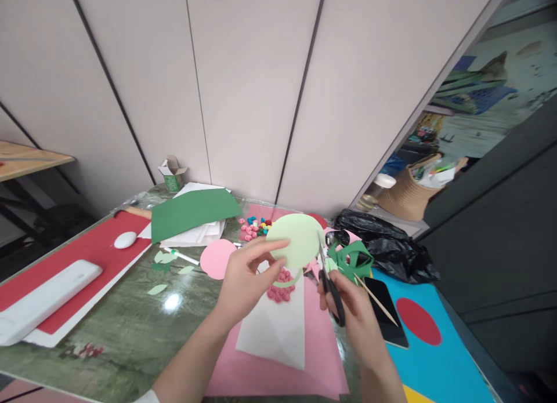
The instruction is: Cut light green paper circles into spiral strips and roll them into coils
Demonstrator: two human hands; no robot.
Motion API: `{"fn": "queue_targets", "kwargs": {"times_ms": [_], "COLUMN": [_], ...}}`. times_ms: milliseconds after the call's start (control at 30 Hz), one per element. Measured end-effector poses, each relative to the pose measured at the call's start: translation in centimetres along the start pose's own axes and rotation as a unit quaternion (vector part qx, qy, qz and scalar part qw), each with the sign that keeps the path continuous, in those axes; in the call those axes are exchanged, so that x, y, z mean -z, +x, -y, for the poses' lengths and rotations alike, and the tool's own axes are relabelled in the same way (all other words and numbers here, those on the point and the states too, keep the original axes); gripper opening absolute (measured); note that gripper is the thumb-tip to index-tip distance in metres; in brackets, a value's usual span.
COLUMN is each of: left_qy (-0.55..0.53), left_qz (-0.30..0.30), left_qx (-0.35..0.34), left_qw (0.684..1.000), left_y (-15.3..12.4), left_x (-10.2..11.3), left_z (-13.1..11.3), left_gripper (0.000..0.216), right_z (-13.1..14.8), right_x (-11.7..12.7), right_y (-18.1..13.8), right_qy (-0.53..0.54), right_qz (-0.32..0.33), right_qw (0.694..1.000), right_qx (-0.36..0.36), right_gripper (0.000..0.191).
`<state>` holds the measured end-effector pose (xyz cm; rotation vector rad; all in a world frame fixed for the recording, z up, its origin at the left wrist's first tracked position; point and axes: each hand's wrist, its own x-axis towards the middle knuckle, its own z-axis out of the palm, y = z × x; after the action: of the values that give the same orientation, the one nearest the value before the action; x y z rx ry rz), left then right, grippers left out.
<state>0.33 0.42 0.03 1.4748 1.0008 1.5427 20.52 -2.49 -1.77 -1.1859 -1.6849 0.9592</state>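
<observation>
Left hand (243, 278): pinching light green paper disc (295, 240), raised above pink sheet (319, 348). Right hand (354, 310): closed around black scissors (328, 278), blades at disc's right edge.

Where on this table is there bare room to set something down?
Bare green tabletop lies between the red sheet and the pink sheet, below the pale leaf cutouts. Around the left hand, right hand and scissors it is crowded; beads fill the back.
</observation>
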Motion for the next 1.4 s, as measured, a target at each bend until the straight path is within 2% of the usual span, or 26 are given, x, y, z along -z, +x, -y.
{"fn": "queue_targets", "kwargs": {"times_ms": [233, 667, 933, 1400], "left_qy": [0.018, 0.021, 0.021, 0.007], "left_qz": [0.027, 0.017, -0.002, -0.05], "left_qx": [0.01, -0.011, -0.012, -0.027], "left_qw": [0.999, 1.0, 1.0, 0.998], "left_y": [-0.16, 0.04, 0.11, 0.32], "left_x": [0.24, 0.43, 0.59, 0.27], "left_z": [0.17, 0.19, -0.16, -0.3], "left_gripper": [0.029, 0.026, 0.021, 0.025], "right_z": [-0.1, 0.1, -0.09, 0.21], "right_x": [0.09, 0.21, 0.31, 0.07], "right_y": [0.2, 0.11, -0.08, -0.06], "right_qy": [-0.016, -0.02, -0.033, -0.024], "right_qz": [-0.009, -0.003, 0.007, 0.013], "right_qw": [1.0, 1.0, 0.999, 1.0], "right_qx": [-0.019, 0.01, 0.009, 0.001], "right_gripper": [0.024, 0.03, 0.026, 0.022]}}
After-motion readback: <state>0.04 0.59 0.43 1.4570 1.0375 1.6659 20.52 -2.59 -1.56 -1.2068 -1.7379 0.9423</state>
